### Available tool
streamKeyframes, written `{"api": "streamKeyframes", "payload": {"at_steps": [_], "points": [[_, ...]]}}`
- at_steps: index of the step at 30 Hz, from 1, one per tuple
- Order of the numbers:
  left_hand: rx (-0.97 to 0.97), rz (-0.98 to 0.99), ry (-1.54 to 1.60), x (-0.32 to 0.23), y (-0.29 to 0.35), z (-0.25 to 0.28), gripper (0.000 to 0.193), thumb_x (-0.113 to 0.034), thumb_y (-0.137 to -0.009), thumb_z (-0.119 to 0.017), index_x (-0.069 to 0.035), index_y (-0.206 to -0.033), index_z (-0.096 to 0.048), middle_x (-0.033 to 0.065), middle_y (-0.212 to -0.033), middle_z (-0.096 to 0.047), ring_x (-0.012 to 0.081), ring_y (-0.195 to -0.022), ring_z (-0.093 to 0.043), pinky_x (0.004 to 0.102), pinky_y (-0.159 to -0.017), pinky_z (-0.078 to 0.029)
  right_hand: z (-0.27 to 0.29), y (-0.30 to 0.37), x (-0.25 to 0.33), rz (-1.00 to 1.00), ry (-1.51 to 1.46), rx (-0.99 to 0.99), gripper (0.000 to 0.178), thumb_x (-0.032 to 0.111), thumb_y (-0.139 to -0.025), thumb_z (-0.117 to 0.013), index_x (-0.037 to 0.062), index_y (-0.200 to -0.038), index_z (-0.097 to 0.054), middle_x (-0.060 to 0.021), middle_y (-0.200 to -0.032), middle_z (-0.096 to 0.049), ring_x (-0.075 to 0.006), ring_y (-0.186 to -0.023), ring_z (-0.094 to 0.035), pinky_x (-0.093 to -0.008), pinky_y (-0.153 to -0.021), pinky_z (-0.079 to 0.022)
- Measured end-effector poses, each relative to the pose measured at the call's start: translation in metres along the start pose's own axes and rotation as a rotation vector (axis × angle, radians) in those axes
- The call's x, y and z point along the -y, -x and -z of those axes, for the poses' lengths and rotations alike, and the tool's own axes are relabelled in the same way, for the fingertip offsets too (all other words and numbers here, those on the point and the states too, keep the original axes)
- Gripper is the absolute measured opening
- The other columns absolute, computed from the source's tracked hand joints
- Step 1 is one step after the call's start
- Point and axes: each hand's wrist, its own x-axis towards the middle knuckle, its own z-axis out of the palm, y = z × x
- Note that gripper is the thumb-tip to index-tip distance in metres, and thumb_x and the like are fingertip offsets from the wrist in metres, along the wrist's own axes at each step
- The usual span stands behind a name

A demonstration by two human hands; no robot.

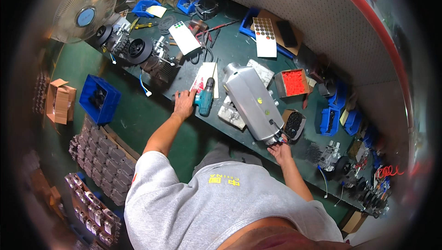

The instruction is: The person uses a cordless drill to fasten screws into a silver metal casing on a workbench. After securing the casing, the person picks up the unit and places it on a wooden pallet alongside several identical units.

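Note:
My left hand (184, 105) is closed over the handle of a teal and black cordless drill (205, 101), which lies on its side near the bench's front edge. The drill's long bit points to the far side, over a white and red sheet (199, 83). To the right, a silver air heater (253, 100) with a long metal casing lies slanted on white moulded foam blocks (232, 113). At its near end, my right hand (279, 152) curls around the dark end piece, where thin wires show. Its fingertips are partly hidden there.
Motor assemblies with black fan wheels (140, 51) stand at the bench's left; more (338, 160) stand right. Beside the heater are a box of red parts (293, 83) and a box of black parts (293, 125). A fan (85, 17) is far left; a blue crate (99, 99) sits below.

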Motion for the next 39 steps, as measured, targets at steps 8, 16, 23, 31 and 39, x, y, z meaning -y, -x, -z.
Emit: {"api": "streamKeyframes", "payload": {"at_steps": [8,16,23,31,39], "points": [[-0.016,-0.129,0.016,-0.007,-0.002,0.013,0.080,0.004,-0.073,-0.065,-0.011,-0.147,-0.039,0.0136,-0.118,-0.061,0.0327,-0.117,-0.056,0.0470,-0.099,-0.039,0.012,-0.008,0.015,0.114,0.094,-0.103,0.023,0.036,-0.095,-0.063,0.0191,-0.112,-0.064,-0.0015,-0.097,-0.066,-0.0194,-0.082,-0.063,-0.0425,-0.070,-0.055],[-0.429,0.218,0.385,-0.055,0.073,0.098,0.063,-0.010,-0.074,-0.077,-0.012,-0.130,-0.050,0.0153,-0.109,-0.067,0.0382,-0.103,-0.063,0.0471,-0.087,-0.048,-0.010,0.009,0.041,0.468,0.178,-0.327,0.032,0.036,-0.100,-0.056,0.0069,-0.106,-0.068,-0.0043,-0.093,-0.073,-0.0109,-0.076,-0.063,-0.0260,-0.059,-0.045],[-0.662,0.672,1.082,-0.096,0.120,0.086,0.030,-0.028,-0.088,-0.077,-0.001,-0.100,-0.069,0.0033,-0.097,-0.070,0.0186,-0.089,-0.066,0.0328,-0.083,-0.051,-0.091,0.027,0.132,0.978,0.278,-0.081,0.024,0.020,-0.099,-0.057,0.0016,-0.106,-0.070,-0.0055,-0.097,-0.073,-0.0095,-0.080,-0.061,-0.0228,-0.069,-0.044],[-0.362,0.589,1.621,-0.090,0.121,0.083,0.026,-0.031,-0.093,-0.071,-0.006,-0.093,-0.065,0.0033,-0.086,-0.064,0.0128,-0.079,-0.059,0.0294,-0.075,-0.047,-0.233,-0.033,0.199,1.120,0.937,0.415,0.033,0.011,-0.095,-0.055,-0.0037,-0.123,-0.065,-0.0146,-0.113,-0.072,-0.0222,-0.106,-0.067,-0.0320,-0.095,-0.050],[-0.201,0.616,1.805,-0.080,0.110,0.079,0.024,-0.027,-0.093,-0.070,-0.004,-0.093,-0.064,0.0050,-0.082,-0.065,0.0145,-0.076,-0.061,0.0307,-0.072,-0.051,-0.332,-0.077,0.209,1.043,1.545,0.577,0.041,0.011,-0.086,-0.053,0.0035,-0.122,-0.070,-0.0183,-0.122,-0.070,-0.0325,-0.114,-0.066,-0.0369,-0.101,-0.050]]}}
